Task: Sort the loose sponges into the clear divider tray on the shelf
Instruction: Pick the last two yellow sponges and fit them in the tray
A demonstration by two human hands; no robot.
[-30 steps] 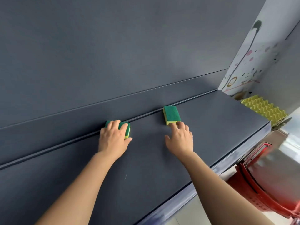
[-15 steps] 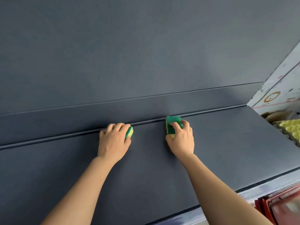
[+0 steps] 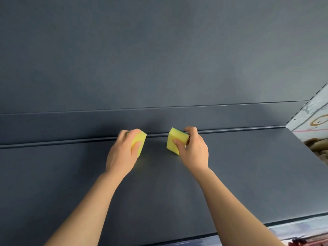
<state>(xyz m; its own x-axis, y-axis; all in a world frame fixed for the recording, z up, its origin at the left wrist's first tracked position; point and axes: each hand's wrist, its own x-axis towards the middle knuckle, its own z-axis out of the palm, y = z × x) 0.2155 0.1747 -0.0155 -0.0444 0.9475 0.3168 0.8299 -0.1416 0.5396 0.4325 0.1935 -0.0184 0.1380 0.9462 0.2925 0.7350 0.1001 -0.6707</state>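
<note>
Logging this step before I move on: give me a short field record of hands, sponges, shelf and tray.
left hand: gripping left sponge, yellow face toward camera
right hand: gripping right sponge, yellow face toward camera
shelf: dark, bare around the hands
clear divider tray: not in view
sponges sorted: none visible

Your left hand (image 3: 122, 153) grips one sponge (image 3: 138, 142) at 11 o'clock on the shelf (image 3: 239, 174); your right hand (image 3: 193, 151) grips another sponge (image 3: 176, 140) at 1 o'clock. The two sponges sit apart, just before the back panel (image 3: 159, 59). A side wall (image 3: 314, 119) stands at 3 o'clock.
</note>
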